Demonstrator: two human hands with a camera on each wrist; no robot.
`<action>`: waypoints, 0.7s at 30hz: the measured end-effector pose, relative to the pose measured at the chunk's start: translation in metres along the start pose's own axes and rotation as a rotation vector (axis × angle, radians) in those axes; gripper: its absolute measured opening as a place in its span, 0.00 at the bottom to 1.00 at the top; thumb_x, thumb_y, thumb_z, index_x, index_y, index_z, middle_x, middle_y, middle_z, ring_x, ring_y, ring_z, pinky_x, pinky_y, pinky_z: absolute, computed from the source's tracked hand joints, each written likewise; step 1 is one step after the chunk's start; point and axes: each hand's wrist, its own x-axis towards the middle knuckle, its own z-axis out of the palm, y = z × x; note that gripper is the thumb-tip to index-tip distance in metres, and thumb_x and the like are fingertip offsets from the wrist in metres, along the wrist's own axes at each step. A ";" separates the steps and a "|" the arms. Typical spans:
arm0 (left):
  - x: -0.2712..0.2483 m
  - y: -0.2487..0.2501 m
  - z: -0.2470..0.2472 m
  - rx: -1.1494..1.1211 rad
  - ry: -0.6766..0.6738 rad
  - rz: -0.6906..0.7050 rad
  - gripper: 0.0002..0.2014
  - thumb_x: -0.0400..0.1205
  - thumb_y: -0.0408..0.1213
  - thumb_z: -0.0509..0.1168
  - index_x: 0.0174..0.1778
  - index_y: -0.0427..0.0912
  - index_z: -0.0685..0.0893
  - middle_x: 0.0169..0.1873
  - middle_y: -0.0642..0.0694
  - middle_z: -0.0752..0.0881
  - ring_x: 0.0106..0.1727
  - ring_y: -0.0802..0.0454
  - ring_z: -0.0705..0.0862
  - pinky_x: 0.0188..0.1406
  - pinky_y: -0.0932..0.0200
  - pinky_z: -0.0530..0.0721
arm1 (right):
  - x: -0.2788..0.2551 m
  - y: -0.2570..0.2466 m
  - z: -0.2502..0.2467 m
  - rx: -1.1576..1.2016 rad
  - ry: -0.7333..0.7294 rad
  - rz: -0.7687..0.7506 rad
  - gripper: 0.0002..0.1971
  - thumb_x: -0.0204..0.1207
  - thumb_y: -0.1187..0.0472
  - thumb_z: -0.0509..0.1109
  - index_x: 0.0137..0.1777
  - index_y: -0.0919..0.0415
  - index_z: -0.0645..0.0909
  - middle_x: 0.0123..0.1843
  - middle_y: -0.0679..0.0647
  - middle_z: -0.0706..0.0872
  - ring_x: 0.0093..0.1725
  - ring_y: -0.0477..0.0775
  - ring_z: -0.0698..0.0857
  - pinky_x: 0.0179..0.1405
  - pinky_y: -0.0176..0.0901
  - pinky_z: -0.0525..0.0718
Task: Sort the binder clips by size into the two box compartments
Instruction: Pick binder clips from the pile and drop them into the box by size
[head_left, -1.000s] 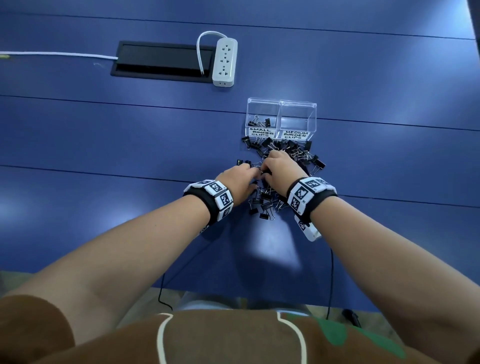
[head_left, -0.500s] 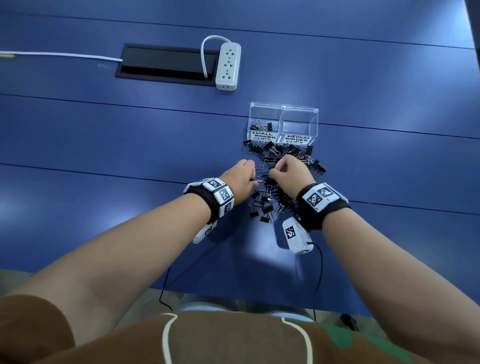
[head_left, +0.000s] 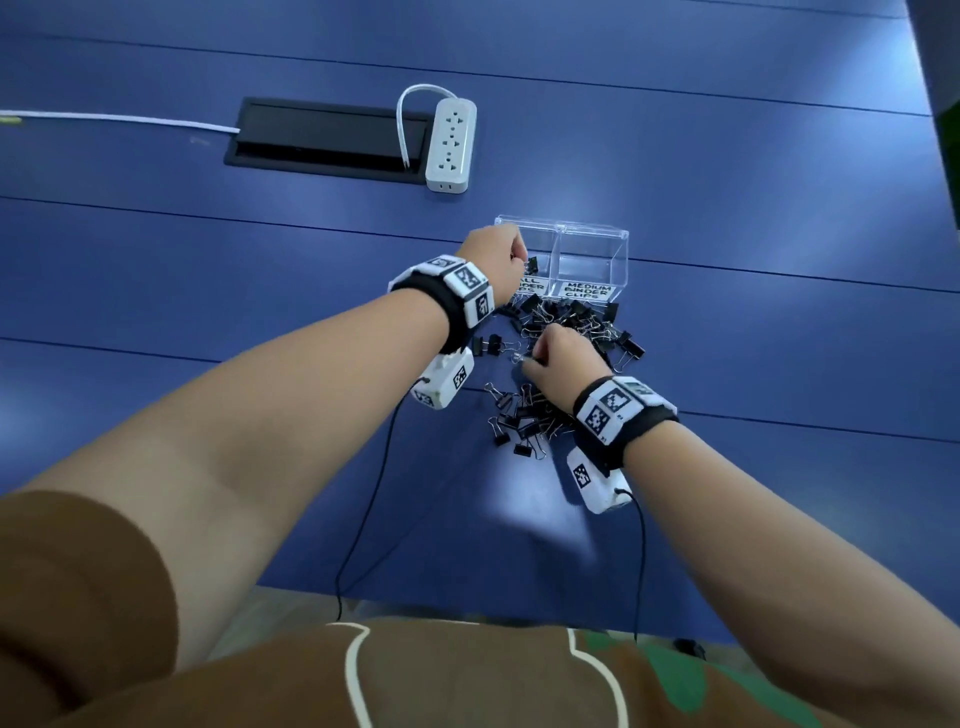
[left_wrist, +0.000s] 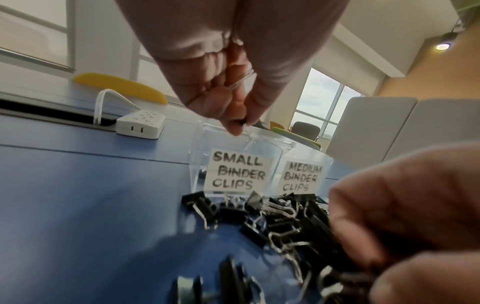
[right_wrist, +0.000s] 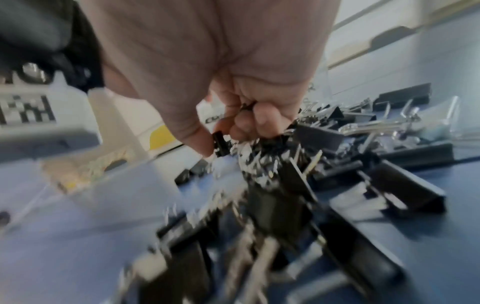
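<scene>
Brown sleeves; black wristbands (head_left: 460, 304) (white tags, black cables).

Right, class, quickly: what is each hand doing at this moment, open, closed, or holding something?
Left hand: closed, pinching a small binder clip over the SMALL compartment.
Right hand: closed, pinching a binder clip in the pile.
</scene>
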 end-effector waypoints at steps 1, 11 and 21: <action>0.006 0.002 0.000 0.022 -0.016 0.003 0.10 0.79 0.29 0.57 0.50 0.40 0.83 0.52 0.44 0.87 0.47 0.46 0.82 0.44 0.60 0.76 | 0.001 0.000 -0.007 0.062 0.035 0.018 0.08 0.76 0.57 0.67 0.46 0.61 0.74 0.43 0.55 0.81 0.39 0.54 0.78 0.43 0.47 0.82; 0.008 -0.002 -0.003 -0.012 0.032 0.034 0.14 0.77 0.32 0.64 0.59 0.40 0.80 0.61 0.41 0.81 0.60 0.45 0.81 0.61 0.53 0.80 | 0.062 -0.027 -0.081 0.196 0.220 0.095 0.12 0.70 0.59 0.72 0.31 0.52 0.72 0.29 0.47 0.77 0.31 0.50 0.77 0.33 0.41 0.76; -0.079 -0.046 0.020 0.116 -0.250 0.090 0.09 0.77 0.32 0.65 0.53 0.42 0.82 0.49 0.44 0.82 0.45 0.48 0.80 0.54 0.52 0.83 | 0.046 -0.040 -0.059 -0.001 0.204 -0.102 0.05 0.74 0.63 0.66 0.48 0.59 0.81 0.45 0.54 0.83 0.44 0.54 0.80 0.49 0.46 0.81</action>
